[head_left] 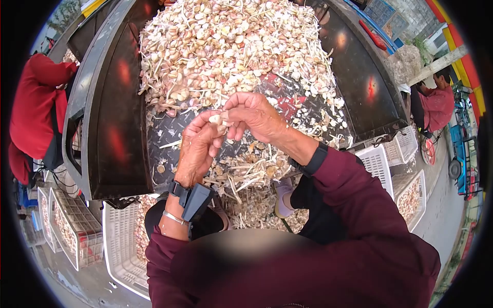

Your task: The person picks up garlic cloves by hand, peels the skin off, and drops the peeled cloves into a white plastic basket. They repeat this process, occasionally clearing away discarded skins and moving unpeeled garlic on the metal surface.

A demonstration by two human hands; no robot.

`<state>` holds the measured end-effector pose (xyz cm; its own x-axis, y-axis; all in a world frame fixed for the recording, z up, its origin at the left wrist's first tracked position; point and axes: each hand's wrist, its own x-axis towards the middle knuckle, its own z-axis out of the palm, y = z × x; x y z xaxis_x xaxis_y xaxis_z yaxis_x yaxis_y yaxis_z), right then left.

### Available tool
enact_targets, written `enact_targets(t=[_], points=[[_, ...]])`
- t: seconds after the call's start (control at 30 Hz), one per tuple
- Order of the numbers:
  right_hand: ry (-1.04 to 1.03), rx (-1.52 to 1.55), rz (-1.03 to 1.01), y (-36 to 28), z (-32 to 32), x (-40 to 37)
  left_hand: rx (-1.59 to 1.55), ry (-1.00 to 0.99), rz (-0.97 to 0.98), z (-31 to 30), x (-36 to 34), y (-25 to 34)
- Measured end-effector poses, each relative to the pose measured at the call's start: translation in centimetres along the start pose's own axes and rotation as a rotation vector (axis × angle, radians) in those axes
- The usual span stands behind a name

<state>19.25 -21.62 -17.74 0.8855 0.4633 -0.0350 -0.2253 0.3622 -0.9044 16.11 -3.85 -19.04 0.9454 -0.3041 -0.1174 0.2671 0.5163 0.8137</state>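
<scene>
My left hand [197,141] is closed around pale garlic cloves [216,120], which show between its thumb and fingers. Fingers bent in a pinch, my right hand [257,118] meets the left one at the cloves; its fingertips partly hide what they grip. Both hands are over the dark patterned floor of a metal cart bed [167,136]. Just beyond them rises a large heap of garlic cloves [221,56] mixed with dry stalks. Below my hands, stalks and papery skins [251,167] lie along the near edge.
Dark side walls [118,108] flank the cart bed. White plastic crates stand below, one holding garlic at lower left [120,251] and another on the right [377,167]. A person in red [38,108] is at the left, another person [436,105] at the far right.
</scene>
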Motion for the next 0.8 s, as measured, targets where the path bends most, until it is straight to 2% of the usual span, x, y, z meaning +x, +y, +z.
enact_targets(t=[0.03,0.13,0.27,0.33,0.47,0.53,0.67,0.8], points=[[0.021,0.086,0.027,0.2,-0.1,0.0,-0.054,-0.017,0.01,-0.1,0.1,-0.2],[0.064,0.072,0.042,1.1,-0.2,0.4,-0.089,0.058,-0.048,-0.1,0.2,-0.1],[0.036,0.124,0.077,0.7,-0.8,0.3,-0.081,0.054,-0.076,0.1,0.1,0.3],[-0.024,-0.06,0.088,0.1,-0.7,0.2,-0.053,0.068,-0.133,0.0,0.2,0.5],[-0.104,-0.193,0.048,-0.7,0.0,-0.1,-0.046,0.064,-0.156,-0.9,0.3,0.6],[-0.14,-0.451,0.054,-1.0,0.2,-0.1,0.003,0.041,-0.174,-1.0,0.1,0.7],[-0.104,-0.518,0.024,-1.4,-0.1,-0.1,-0.096,-0.007,-0.166,-0.5,-0.2,-0.1],[-0.084,-0.565,-0.016,-1.5,0.1,-0.4,-0.2,0.047,-0.127,-0.5,-0.3,-1.5]])
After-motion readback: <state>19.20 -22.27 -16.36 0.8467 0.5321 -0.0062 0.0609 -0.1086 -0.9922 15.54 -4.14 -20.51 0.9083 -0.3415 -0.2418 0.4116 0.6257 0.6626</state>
